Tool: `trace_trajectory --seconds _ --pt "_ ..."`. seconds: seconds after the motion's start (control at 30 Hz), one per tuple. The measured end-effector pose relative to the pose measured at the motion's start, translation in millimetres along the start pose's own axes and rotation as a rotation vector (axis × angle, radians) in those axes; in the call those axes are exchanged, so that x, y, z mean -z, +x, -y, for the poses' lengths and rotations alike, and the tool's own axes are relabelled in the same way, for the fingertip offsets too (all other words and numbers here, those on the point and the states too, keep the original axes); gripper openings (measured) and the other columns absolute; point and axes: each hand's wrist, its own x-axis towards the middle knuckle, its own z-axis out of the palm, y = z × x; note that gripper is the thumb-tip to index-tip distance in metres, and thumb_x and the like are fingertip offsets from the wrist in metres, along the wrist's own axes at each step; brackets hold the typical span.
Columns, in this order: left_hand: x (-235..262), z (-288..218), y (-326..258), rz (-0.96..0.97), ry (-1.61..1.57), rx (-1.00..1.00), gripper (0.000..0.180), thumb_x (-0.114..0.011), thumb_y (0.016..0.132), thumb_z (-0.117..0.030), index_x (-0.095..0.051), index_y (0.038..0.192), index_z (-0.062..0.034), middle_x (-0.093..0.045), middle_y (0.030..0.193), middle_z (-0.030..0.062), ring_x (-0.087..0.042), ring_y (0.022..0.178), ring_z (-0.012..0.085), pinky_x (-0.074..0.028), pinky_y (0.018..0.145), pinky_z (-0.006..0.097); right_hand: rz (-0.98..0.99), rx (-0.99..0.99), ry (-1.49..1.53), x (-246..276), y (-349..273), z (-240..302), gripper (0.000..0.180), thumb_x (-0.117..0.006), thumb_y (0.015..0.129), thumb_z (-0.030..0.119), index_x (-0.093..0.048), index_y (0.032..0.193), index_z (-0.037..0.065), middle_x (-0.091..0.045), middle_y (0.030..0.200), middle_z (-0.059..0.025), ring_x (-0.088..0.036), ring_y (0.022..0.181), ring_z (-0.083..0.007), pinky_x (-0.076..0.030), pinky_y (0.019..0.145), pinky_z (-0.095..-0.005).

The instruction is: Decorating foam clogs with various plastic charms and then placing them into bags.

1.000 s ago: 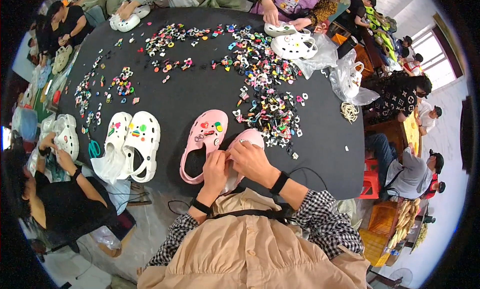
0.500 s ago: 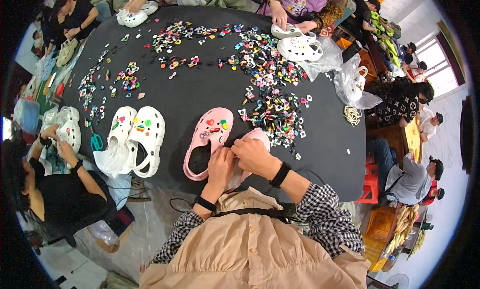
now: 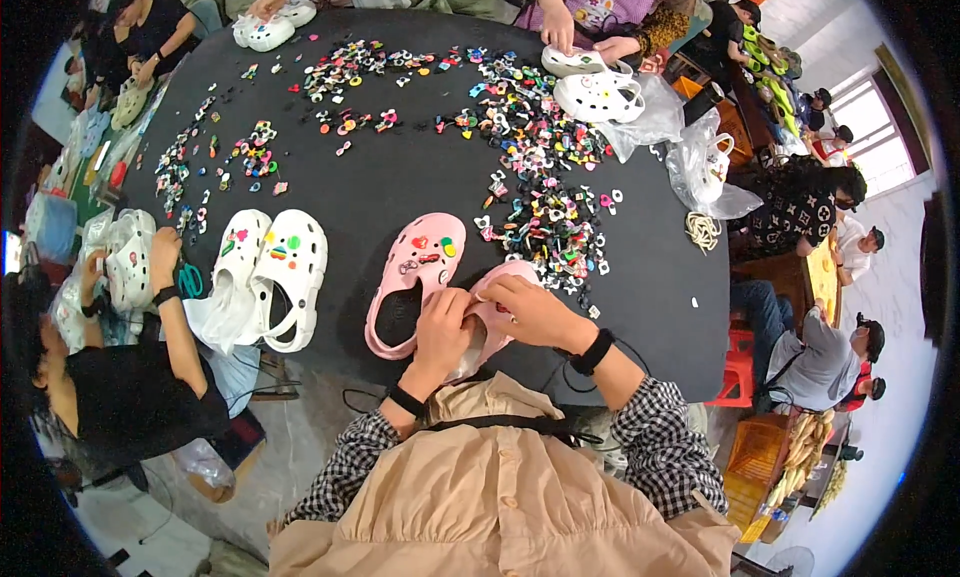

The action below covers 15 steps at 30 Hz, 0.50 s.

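A pink clog (image 3: 512, 270) lies at the table's near edge, partly covered by both my hands. My left hand (image 3: 443, 327) grips its left side near the opening, fingers curled. Over the clog's top, my right hand (image 3: 540, 312) has its fingers bent in a pinch; what is between the fingertips is hidden. A small reddish charm shows just under that hand. Left of my hands stands the matching pink clog (image 3: 425, 245), dotted with colourful charms, heel toward me. Something whitish shows inside the opening of the clog I hold.
Loose charms (image 3: 545, 197) form a dense band beyond the clogs on the black table (image 3: 370, 187). A pair of white clogs (image 3: 290, 272) with charms and teal scissors (image 3: 190, 280) lie to the left. Co-workers handle white clogs at the left and far edges. A red stool (image 3: 738, 362) stands right.
My right hand has shifted a little right, uncovering more of the pink clog's top and the reddish charm. My left hand stays on the clog. The left co-worker's hands have moved around a white clog.
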Motion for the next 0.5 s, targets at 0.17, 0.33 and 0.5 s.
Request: trace_trajectory --seconds 0.17,0.33,0.5 --pt "-3.6 -3.8 0.4 -0.013 -0.054 0.067 0.026 -0.065 0.067 0.002 -0.061 0.092 -0.0029 -0.061 0.093 0.0113 -0.058 0.089 0.0338 -0.048 0.078 0.042 -0.008 0.004 0.094 -3.2 12.6 -27.9 0.021 -0.06 0.087 0.02 -0.066 0.093 0.001 -0.064 0.094 -0.0124 -0.062 0.087 -0.0301 -0.05 0.075 -0.0389" --pt "-2.6 -1.8 -2.8 -0.012 -0.06 0.035 0.023 -0.063 0.069 0.001 -0.063 0.092 -0.0016 -0.061 0.093 0.0118 -0.058 0.089 0.0332 -0.048 0.078 0.041 0.144 -0.18 0.172 -4.6 38.4 -47.9 0.022 -0.064 0.084 0.024 -0.068 0.083 0.002 -0.065 0.075 -0.0106 -0.064 0.069 -0.0256 -0.05 0.065 -0.0357" --pt "-1.9 -2.2 -2.4 -0.015 -0.019 -0.026 0.022 -0.06 0.072 0.001 -0.064 0.094 -0.0006 -0.06 0.093 0.0115 -0.058 0.09 0.0318 -0.047 0.078 0.041 0.55 -0.271 0.323 10.3 69.4 -58.7 0.027 -0.068 0.083 0.028 -0.065 0.082 0.002 -0.065 0.075 -0.0056 -0.061 0.07 -0.0142 -0.047 0.062 -0.0294"
